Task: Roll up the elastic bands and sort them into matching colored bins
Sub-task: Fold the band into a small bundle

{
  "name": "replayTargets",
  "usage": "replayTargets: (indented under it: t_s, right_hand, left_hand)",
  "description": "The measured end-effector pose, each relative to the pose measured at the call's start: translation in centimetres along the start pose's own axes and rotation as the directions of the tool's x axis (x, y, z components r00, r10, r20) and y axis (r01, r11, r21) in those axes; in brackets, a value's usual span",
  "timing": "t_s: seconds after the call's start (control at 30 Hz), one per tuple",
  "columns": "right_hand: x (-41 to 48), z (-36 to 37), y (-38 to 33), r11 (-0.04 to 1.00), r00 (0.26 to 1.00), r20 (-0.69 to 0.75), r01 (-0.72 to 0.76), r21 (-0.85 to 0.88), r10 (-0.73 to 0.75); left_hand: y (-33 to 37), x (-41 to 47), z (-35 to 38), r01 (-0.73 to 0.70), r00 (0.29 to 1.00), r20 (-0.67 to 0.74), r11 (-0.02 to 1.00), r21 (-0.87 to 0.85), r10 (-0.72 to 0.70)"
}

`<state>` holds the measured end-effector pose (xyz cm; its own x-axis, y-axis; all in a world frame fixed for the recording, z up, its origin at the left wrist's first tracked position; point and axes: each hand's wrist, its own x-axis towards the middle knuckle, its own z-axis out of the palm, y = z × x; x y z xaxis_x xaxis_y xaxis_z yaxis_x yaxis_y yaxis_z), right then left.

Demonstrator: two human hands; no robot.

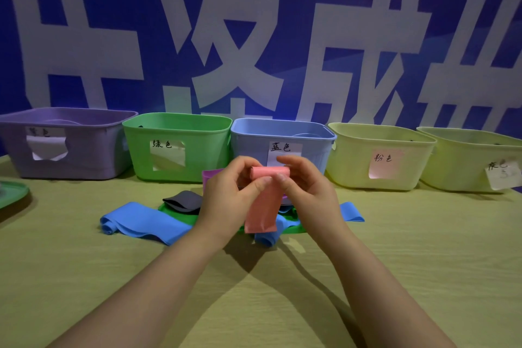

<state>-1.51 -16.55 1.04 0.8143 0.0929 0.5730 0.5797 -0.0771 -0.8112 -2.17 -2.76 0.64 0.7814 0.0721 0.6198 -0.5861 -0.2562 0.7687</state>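
A pink elastic band (pixel 261 206) hangs above the table, its top end rolled into a short tube. My left hand (pixel 228 195) pinches the left end of that roll and my right hand (pixel 308 186) pinches the right end. Below them on the table lie a long blue band (pixel 141 223), a green band (pixel 180 213), a dark grey band (pixel 183 200) and a purple band (pixel 210 174), partly hidden by my hands. Along the back stand a purple bin (pixel 84 161), a green bin (pixel 203 155), a blue bin (pixel 248 138) and two pale yellow bins (pixel 350 167) (pixel 457 167).
Each bin carries a paper label with handwriting. A green tray edge (pixel 12 193) shows at the far left of the wooden table (pixel 395 248). A blue wall banner with large white characters rises right behind the bins.
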Motion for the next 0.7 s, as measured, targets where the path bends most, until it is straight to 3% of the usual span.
replayTargets:
  t_s: [0.33, 0.57, 0.7]
  right_hand:
    - [-0.07, 0.02, -0.21, 0.999, 0.999, 0.017, -0.031, -0.037, 0.032]
    - [0.01, 0.15, 0.05, 0.996, 1.0, 0.014, 0.029, -0.085, -0.028]
    - [0.06, 0.09, 0.07, 0.996, 1.0, -0.013, 0.026, -0.088, -0.027]
  left_hand:
    - [-0.34, -0.01, -0.06, -0.049, 0.998, 0.041, 0.999, 0.02, 0.049]
    - [-0.33, 0.26, -0.11, 0.008, 1.0, -0.012, 1.0, -0.026, -0.008]
    - [-0.03, 0.18, -0.02, 0.054, 0.998, 0.029, 0.994, -0.09, -0.051]
